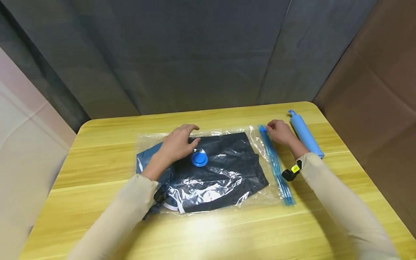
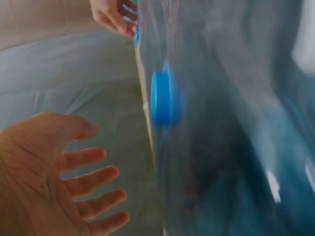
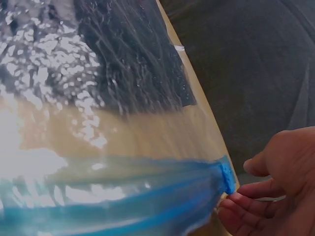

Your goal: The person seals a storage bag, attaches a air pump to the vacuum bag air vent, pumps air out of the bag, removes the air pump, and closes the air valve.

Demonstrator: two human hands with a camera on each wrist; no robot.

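- On the yellow wooden table we see a clear vacuum bag lying flat near the middle, with dark folded clothing sealed inside it.
- We see a round blue valve sitting on top of the bag, just right of our left hand.
- Our left hand rests palm down on the bag over the clothing; in the left wrist view its fingers are spread and relaxed, gripping nothing.
- Along the bag's right edge runs a blue zip strip, reaching from the far side towards the near side.
- Our right hand is at the far end of that strip, and in the right wrist view its fingertips pinch the small blue slider clip there.
- Right of this hand, a light blue hand pump lies on the table, just beside the bag and apart from it.
- Beige sleeves cover both our arms, and a black wrist mount with a yellow tag sits at the right wrist.
- Behind the table hangs a grey fabric backdrop; brown cardboard stands at the right, and a pale panel at the left.
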